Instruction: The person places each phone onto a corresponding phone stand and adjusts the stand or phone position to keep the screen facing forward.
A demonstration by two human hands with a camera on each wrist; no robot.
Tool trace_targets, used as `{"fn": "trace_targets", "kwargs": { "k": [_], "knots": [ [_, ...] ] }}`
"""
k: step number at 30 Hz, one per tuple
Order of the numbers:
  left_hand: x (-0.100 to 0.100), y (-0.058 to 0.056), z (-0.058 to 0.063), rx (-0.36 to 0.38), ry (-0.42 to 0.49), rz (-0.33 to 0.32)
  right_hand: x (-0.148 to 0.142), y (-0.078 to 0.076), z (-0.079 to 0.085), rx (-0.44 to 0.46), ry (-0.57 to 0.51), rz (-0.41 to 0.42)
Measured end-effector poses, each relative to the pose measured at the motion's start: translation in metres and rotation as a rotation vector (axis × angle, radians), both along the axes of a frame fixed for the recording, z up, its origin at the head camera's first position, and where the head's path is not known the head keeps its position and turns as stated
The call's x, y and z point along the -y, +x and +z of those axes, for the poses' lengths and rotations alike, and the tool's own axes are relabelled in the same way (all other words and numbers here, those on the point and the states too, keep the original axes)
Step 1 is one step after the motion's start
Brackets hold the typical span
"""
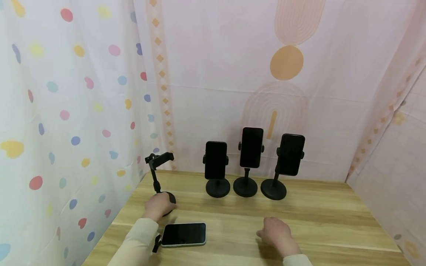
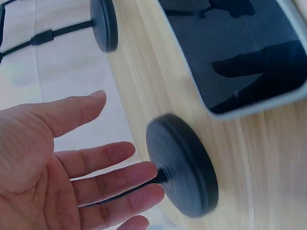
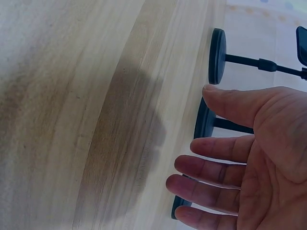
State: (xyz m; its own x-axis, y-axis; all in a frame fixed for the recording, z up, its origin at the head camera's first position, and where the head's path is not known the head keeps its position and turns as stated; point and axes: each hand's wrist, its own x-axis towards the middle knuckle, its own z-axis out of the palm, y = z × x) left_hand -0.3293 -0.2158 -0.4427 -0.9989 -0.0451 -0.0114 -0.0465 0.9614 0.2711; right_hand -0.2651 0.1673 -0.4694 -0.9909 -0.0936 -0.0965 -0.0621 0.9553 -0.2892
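At the table's left, my left hand [image 1: 159, 206] is by the round base of a black phone stand [image 1: 155, 181] whose clamp holds no phone. In the left wrist view its fingers [image 2: 115, 184] are loosely extended near the stand's base [image 2: 184, 167]; whether they touch it I cannot tell. A phone [image 1: 184, 234] with a dark screen and pale edge lies flat, screen up, in front of that stand. My right hand [image 1: 275, 234] hovers over the table's right half with relaxed, spread fingers [image 3: 208, 170], holding nothing.
Three more black stands hold upright phones at the back: a left phone [image 1: 215, 160], a taller middle phone [image 1: 252, 147] and a slightly tilted right phone [image 1: 291, 154]. Patterned curtains [image 1: 206, 55] hang behind and beside the wooden table [image 1: 319, 210].
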Motion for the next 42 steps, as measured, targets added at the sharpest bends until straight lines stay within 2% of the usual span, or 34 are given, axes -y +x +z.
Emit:
{"fn": "trace_targets", "kwargs": {
  "k": [7,14,20,28,37,42],
  "knots": [
    [0.026,-0.007,0.0,0.021,0.019,0.039,-0.001,0.0,-0.002,-0.007,0.014,0.0],
    [0.038,-0.011,0.004,0.0,0.097,0.092,-0.002,0.002,-0.003,-0.016,0.009,0.0],
    [0.04,-0.015,0.007,-0.065,0.148,0.115,-0.003,0.002,-0.004,-0.003,0.004,-0.001],
    [0.044,-0.023,0.006,-0.175,0.147,0.133,-0.003,0.003,-0.003,-0.014,0.003,0.001],
    [0.042,-0.029,0.009,-0.219,0.189,0.143,-0.003,0.003,-0.004,-0.005,0.005,0.004],
    [0.039,-0.031,0.006,-0.248,0.187,0.142,-0.004,0.003,-0.004,-0.002,0.009,0.0]
  ]
}}
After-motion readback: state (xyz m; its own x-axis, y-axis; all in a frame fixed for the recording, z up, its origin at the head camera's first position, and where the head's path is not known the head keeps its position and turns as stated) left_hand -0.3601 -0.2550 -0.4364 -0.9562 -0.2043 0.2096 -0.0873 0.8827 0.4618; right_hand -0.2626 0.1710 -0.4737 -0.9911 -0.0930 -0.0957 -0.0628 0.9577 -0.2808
